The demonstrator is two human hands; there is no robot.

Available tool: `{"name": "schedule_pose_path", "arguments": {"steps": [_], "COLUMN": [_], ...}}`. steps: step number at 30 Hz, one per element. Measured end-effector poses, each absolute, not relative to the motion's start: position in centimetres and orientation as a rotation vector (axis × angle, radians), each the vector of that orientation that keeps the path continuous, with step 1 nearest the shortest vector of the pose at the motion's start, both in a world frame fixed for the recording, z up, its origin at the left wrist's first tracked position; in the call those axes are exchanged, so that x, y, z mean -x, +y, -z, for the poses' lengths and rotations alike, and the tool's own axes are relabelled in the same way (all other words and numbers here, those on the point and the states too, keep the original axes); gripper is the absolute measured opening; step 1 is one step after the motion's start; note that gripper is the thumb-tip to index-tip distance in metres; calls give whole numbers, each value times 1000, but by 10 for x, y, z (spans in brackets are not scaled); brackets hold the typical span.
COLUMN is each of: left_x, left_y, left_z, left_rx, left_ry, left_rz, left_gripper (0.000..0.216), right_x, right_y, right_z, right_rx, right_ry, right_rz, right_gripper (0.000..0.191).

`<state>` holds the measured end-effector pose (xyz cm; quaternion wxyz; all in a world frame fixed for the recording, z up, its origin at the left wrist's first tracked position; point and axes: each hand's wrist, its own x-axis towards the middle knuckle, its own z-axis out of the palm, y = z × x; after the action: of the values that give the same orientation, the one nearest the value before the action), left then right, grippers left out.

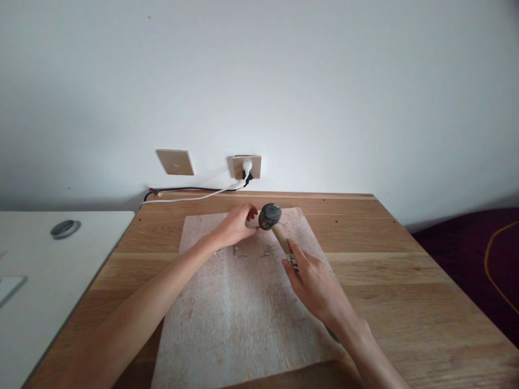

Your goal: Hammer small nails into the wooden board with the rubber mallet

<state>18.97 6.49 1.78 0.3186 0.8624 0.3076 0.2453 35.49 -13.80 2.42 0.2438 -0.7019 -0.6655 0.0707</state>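
Note:
A pale wooden board (239, 319) lies flat on a wooden table (385, 270). My right hand (314, 281) grips the wooden handle of a hammer (270, 216), whose dark head hangs just above the board's far end. My left hand (235, 224) rests on the board beside the hammer head, fingers pinched together, apparently on a nail that I cannot make out clearly. Several loose nails (247, 253) lie on the board between my hands.
A white desk (44, 286) with a grey cable grommet (65, 228) adjoins the table on the left. On the wall behind are a blank plate (175, 162) and a socket (246, 166) with plugs; cables (190, 194) run along the table's back edge. A dark floor lies to the right.

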Motion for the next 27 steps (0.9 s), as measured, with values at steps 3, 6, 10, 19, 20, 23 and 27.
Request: {"name": "schedule_pose_path", "arguments": {"steps": [3,6,10,19,20,23,27], "left_x": [-179,-181,-199,-191,-187,-180,-178], "left_y": [47,26,9,37,45,63,68], "left_z": [-33,-40,-36,-29,-26,-16,-9], "left_rx": [-2481,-2686,-2936,-2632,-2527,-2309,-2344], "left_ry": [753,575,407,537,606,717,703], "left_rz": [-573,-383,-283,-415,-479,-592,-623], "left_gripper": [7,6,17,21,20,15,17], "right_x": [-356,-359,-367,-383,-383,-378,-370], "right_y": [-138,-139,-145,-158,-158,-156,-153], "right_z": [-21,-17,-13,-22,-22,-23,-22], "right_rx": [1925,1910,1910,1989,1991,1959,1914], "right_ry": [-1842,-1797,-1649,-1554,-1550,-1532,-1506], "right_rz": [-178,-184,-180,-225,-239,-285,-317], "right_gripper": [46,45,50,60,59,55,50]}}
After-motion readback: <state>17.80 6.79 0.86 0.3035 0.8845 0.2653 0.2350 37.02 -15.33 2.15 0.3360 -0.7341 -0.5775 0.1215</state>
